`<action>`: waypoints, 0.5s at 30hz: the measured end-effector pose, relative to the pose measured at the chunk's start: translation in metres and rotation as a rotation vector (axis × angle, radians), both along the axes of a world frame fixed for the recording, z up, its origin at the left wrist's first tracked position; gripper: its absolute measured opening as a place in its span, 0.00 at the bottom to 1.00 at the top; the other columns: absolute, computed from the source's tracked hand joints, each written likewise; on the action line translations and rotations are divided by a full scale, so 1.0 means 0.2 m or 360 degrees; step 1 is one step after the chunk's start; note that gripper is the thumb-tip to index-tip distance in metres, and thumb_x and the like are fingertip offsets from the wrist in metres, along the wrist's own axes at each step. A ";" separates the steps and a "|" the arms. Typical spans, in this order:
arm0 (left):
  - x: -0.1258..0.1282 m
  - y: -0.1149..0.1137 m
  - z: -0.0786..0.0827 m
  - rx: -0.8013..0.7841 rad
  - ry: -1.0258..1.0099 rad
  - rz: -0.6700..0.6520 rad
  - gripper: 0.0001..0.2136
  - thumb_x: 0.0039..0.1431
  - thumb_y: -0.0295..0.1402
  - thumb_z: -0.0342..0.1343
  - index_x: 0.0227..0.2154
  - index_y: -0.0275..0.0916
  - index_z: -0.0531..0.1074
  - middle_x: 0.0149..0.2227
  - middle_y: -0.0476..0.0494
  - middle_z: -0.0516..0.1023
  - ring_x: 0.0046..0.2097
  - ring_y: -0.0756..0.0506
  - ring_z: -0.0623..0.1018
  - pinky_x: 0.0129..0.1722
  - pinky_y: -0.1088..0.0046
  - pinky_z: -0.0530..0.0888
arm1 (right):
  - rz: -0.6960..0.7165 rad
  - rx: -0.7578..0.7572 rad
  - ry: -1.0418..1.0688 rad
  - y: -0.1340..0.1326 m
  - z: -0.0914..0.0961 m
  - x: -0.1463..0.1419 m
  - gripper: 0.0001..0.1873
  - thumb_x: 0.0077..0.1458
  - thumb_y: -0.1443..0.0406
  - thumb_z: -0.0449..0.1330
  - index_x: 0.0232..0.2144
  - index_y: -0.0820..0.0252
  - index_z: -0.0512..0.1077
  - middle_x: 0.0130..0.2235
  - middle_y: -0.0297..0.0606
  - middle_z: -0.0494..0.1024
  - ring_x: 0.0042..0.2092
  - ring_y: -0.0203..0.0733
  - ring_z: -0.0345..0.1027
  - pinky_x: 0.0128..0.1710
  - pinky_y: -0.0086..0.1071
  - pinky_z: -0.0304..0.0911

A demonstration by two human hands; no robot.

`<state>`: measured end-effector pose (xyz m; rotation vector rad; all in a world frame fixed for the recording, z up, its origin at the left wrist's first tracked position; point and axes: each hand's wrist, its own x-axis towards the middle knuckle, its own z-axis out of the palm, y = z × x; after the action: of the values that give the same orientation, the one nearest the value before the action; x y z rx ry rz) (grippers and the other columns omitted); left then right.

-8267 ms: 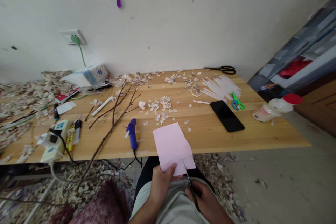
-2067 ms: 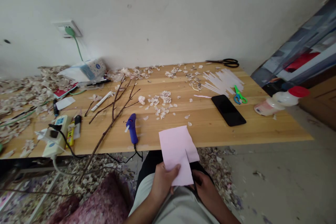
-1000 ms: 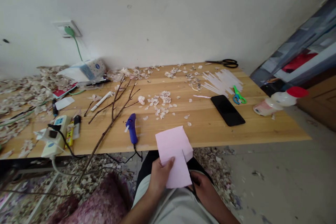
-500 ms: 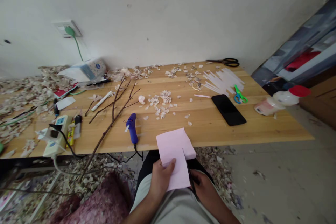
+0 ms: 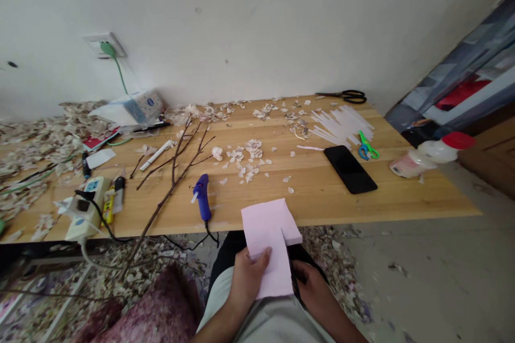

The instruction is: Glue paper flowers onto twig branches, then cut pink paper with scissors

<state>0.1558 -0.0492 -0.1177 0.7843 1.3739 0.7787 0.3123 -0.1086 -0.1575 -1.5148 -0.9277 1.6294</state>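
Observation:
A sheet of pink paper (image 5: 267,225) is held over my lap at the table's front edge. My left hand (image 5: 250,273) pinches its left side, thumb on top and fingers underneath. Below the sheet's right part, my right hand (image 5: 309,281) is closed around black scissors (image 5: 295,276), whose handles are mostly hidden by the hand. The dark blades lie along a slit that runs up into the paper. To the right of the slit, the paper's edge bends downward.
On the wooden table (image 5: 257,193) lie a blue glue gun (image 5: 204,198), a bare branch (image 5: 173,185), pale petal-like scraps (image 5: 245,155), a black phone (image 5: 350,169), small green-blue scissors (image 5: 367,146), white strips (image 5: 341,126) and larger black scissors (image 5: 348,96). A red-capped bottle (image 5: 430,154) stands at right.
The paper and both hands sit slightly lower and further right in the picture, with the grip unchanged. The things on the table have not moved.

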 end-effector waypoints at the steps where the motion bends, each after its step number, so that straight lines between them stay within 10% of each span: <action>1: 0.00 0.00 0.00 0.0004 0.0000 -0.0005 0.19 0.43 0.47 0.71 0.28 0.33 0.83 0.29 0.39 0.86 0.29 0.41 0.81 0.29 0.69 0.78 | -0.0006 -0.0003 -0.0004 0.00 0.00 0.00 0.14 0.52 0.52 0.63 0.29 0.56 0.78 0.33 0.39 0.83 0.37 0.49 0.75 0.39 0.37 0.68; 15: -0.01 0.00 0.00 0.0025 0.0008 -0.0042 0.18 0.46 0.45 0.70 0.30 0.33 0.82 0.31 0.38 0.86 0.30 0.41 0.81 0.30 0.69 0.77 | 0.0014 -0.0001 -0.0079 0.05 0.00 0.01 0.13 0.53 0.53 0.61 0.30 0.55 0.76 0.33 0.37 0.82 0.37 0.48 0.73 0.37 0.36 0.66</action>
<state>0.1536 -0.0490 -0.1179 0.8157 1.3607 0.7686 0.3149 -0.0995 -0.1567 -1.5601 -0.9618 1.6047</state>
